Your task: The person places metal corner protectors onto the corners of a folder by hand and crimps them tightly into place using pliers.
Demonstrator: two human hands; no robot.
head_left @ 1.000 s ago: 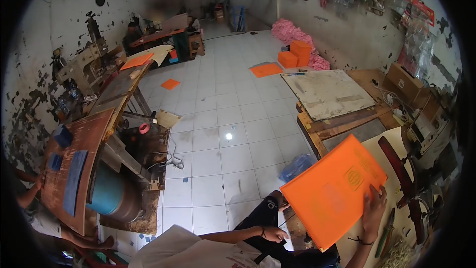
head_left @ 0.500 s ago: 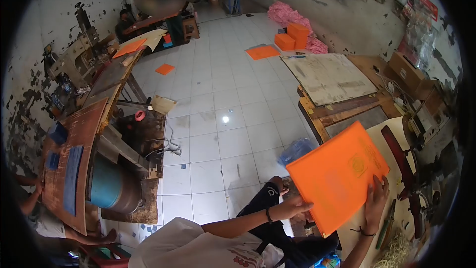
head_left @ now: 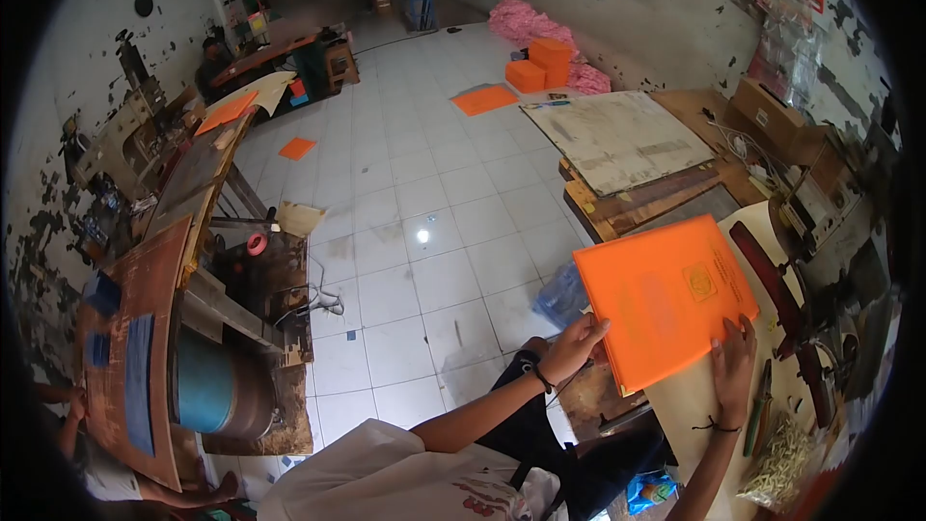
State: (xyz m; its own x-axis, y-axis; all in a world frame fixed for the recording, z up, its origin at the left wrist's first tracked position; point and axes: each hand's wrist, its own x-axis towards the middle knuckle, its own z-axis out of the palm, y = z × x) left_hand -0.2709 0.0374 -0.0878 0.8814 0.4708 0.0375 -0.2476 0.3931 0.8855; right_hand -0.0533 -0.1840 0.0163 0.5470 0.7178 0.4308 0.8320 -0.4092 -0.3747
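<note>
An orange folder (head_left: 666, 314) with a gold printed emblem and small gold corner pieces is tilted above the cream-coloured sheet on the workbench at my right. My left hand (head_left: 571, 349) grips its left edge, with the thumb on the cover. At the lower right edge my right hand (head_left: 735, 367) holds the folder, fingertips resting on the front; its thumb side is partly hidden. Right of the folder lies a long dark red metal bar (head_left: 767, 275) of a tool or press. Green-handled pliers or cutters (head_left: 759, 410) lie beside my right wrist.
A bag of pale shreds (head_left: 776, 463) sits near the front right. Behind the folder is a worn board (head_left: 617, 143). Orange stacks (head_left: 540, 68) and a pink heap (head_left: 526, 21) stand on the floor. At left, another person's hand (head_left: 75, 400) touches a brown table (head_left: 111, 328).
The folder has turned slightly and shifted up and to the right in view. My left hand has moved up along its left edge. The whole view has also shifted a little.
</note>
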